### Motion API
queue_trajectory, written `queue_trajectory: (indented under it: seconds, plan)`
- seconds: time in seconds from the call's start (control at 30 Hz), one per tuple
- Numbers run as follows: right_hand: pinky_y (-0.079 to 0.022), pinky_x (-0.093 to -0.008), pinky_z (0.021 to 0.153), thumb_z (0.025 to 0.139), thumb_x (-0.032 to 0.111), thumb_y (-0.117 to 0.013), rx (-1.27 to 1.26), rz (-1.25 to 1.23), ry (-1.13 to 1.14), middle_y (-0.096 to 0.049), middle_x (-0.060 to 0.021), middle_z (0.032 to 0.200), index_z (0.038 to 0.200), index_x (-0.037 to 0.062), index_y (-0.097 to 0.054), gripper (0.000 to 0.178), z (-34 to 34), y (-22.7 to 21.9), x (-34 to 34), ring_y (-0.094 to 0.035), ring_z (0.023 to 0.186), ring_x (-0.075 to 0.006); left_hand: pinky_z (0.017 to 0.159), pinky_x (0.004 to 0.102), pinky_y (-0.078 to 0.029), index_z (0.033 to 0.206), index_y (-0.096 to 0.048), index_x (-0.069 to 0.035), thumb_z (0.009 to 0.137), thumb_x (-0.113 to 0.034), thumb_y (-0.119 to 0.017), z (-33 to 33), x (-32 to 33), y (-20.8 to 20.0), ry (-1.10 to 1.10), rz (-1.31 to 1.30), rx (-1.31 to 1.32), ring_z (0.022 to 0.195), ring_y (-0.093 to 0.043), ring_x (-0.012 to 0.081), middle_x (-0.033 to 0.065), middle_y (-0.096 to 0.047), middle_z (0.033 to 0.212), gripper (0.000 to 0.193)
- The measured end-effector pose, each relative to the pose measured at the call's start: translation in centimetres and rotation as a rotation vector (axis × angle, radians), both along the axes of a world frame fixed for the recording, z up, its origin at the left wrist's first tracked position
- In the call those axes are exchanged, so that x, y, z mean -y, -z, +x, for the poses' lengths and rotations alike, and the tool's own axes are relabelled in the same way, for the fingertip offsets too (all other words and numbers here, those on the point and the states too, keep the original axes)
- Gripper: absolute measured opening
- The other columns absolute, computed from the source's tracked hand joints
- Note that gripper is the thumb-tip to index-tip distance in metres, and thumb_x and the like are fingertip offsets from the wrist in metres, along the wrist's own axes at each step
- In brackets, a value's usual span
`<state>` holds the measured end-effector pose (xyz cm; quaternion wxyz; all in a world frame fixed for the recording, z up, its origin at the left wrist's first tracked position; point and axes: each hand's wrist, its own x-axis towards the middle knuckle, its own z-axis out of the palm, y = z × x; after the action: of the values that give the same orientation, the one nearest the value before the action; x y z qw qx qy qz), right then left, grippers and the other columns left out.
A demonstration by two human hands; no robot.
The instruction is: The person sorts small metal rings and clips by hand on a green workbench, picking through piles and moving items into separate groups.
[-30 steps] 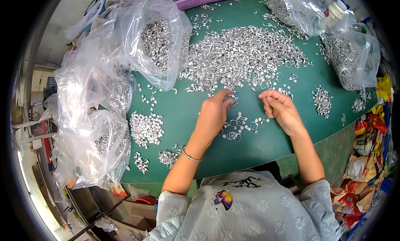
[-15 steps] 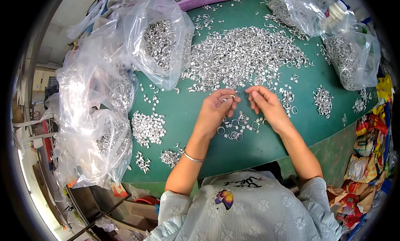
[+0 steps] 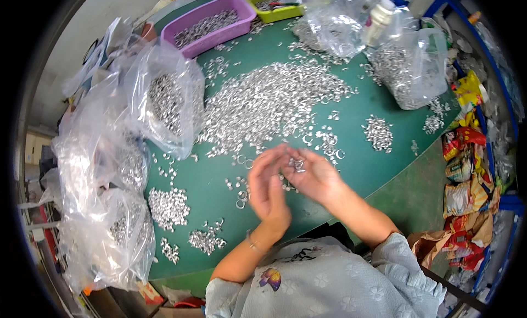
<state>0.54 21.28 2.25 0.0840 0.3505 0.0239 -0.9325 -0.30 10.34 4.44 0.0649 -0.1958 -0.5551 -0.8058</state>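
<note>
My right hand (image 3: pixel 317 176) is turned palm up and cupped, with a few small silver metal pieces (image 3: pixel 297 164), apparently rings, lying in its fingers. Close beside it, my left hand (image 3: pixel 267 187) has its fingers stretched out and slightly curved, and I see nothing held in it. The fingertips of both hands nearly meet. Under and around them lie several loose rings (image 3: pixel 241 199) on the green table (image 3: pixel 307 212). Just beyond the hands spreads a large heap of silver rings (image 3: pixel 269 101).
Small sorted piles (image 3: pixel 169 209) sit at left, another pile (image 3: pixel 378 134) at right. Clear bags of rings (image 3: pixel 167 106) stand along the left side; another bag (image 3: pixel 409 71) stands at far right by a white bottle (image 3: pixel 379 21). Purple (image 3: pixel 241 27) and yellow-green bins (image 3: pixel 282 13) stand behind.
The view has shifted, bringing the bins into sight. My hands have come together, the right turning palm up with metal pieces in it, the left opening out beside it.
</note>
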Motion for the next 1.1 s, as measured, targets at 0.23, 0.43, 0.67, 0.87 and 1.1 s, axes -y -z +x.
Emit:
queue_trajectory:
  seconds: [0.23, 0.43, 0.67, 0.87, 1.1]
  plan:
    - [-0.036, -0.0193, 0.056, 0.090, 0.018, -0.054, -0.154, 1.874, 0.494, -0.050, 0.0029, 0.075, 0.102, 0.0055, -0.061, 0.018, 0.7, -9.4, -20.5, -0.044, 0.066, -0.0054, 0.093, 0.0319, -0.041, 0.104, -0.055, 0.005, 0.088, 0.003, -0.045, -2.3, 5.5, 1.0, -0.108, -0.231, 0.248, 0.105, -0.051, 0.0184, 0.0117, -0.051, 0.113, 0.018]
    - [-0.043, -0.0311, 0.080, 0.094, 0.018, -0.045, 0.292, 2.517, -0.138, -0.060, -0.0098, 0.100, 0.114, -0.0005, -0.055, 0.028, -1.3, -9.8, -32.7, -0.056, 0.094, -0.0207, 0.094, 0.0317, -0.038, 0.104, -0.058, 0.001, 0.082, 0.002, -0.053, -4.8, 6.3, 3.5, -0.112, -0.787, -0.039, 0.108, -0.051, 0.0237, 0.0125, -0.052, 0.116, 0.022]
    - [-0.036, -0.0379, 0.093, 0.082, 0.007, -0.057, -0.193, 2.967, 0.492, -0.057, -0.0144, 0.107, 0.108, 0.0021, -0.056, 0.026, -2.5, -8.8, -13.4, -0.050, 0.103, -0.0298, 0.104, 0.0477, -0.028, 0.124, -0.047, -0.006, 0.082, -0.004, -0.055, -8.4, 2.7, 5.2, -0.098, -1.274, -0.371, 0.128, -0.031, 0.0383, 0.0168, -0.038, 0.135, 0.043]
    - [-0.027, -0.0545, 0.100, 0.085, 0.029, -0.058, -0.613, 2.721, -0.673, -0.039, -0.0154, 0.134, 0.126, 0.0079, -0.048, 0.047, -5.9, 2.0, -3.3, -0.030, 0.127, -0.0389, 0.104, 0.0528, -0.026, 0.123, -0.048, -0.006, 0.080, -0.003, -0.053, -7.8, 2.0, 5.8, 0.045, -1.404, -0.462, 0.130, -0.028, 0.0404, 0.0163, -0.036, 0.137, 0.043]
    - [-0.023, -0.0533, 0.105, 0.086, 0.029, -0.056, -0.973, 2.571, -0.999, -0.035, -0.0120, 0.139, 0.124, 0.0047, -0.048, 0.046, -0.5, 1.6, -1.9, -0.026, 0.132, -0.0320, 0.103, 0.0455, -0.032, 0.113, -0.055, -0.003, 0.079, 0.004, -0.052, -3.5, 5.5, 4.4, 0.206, -1.322, -0.367, 0.127, -0.032, 0.0404, 0.0150, -0.043, 0.133, 0.035]
